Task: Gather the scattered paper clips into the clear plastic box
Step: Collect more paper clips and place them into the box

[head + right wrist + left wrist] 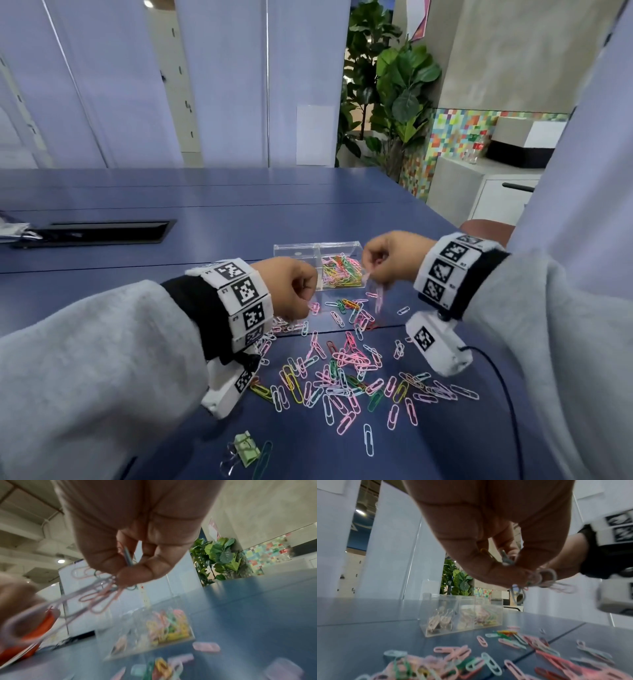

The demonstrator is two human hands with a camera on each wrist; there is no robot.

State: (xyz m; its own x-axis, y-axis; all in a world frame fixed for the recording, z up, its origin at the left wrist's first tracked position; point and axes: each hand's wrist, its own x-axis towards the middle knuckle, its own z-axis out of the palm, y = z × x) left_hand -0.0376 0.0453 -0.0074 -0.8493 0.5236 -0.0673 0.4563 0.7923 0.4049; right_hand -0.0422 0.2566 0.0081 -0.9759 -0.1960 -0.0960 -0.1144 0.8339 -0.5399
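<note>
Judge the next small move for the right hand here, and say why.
Probably carry the right hand a little left over the clear plastic box and let go. It already pinches a bunch of paper clips, raised off the table beside the box's right compartment, where gathered clips already lie. The left hand also holds clips.

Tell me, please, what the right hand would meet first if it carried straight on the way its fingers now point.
Probably the clear plastic box. The right hand, pinching a bunch of paper clips, points forward and down toward the box's clip-filled compartment. Depth is unclear: it may meet the box's near rim first.
</note>
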